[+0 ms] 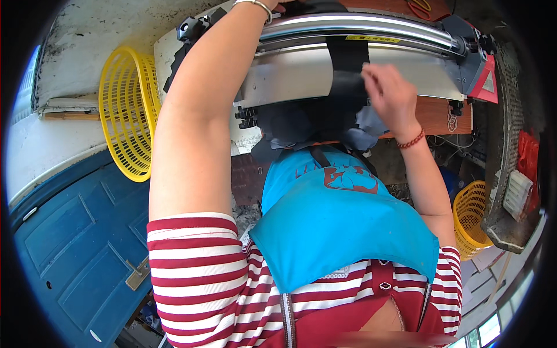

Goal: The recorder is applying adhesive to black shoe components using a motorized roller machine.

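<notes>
A machine with a long shiny metal roller [360, 24] and a flat metal plate [290, 76] stands before me. A black strip [348, 55], apparently cloth, comes from under the roller and runs down over the plate. More dark cloth [301, 119] hangs bunched below the plate's front edge. My right hand [393, 95] is curled at the strip's right edge, its fingertips pinched there. My left hand [279, 8] reaches over the roller's left end beside some black material [316, 6]; the top edge of the picture cuts off its fingers.
A yellow plastic basket [129, 113] stands at the left above a blue door [81, 232]. Another yellow basket [473, 214] sits low at the right. Scissors with orange handles [419, 8] lie behind the machine. A red-and-grey housing [484, 75] closes its right end.
</notes>
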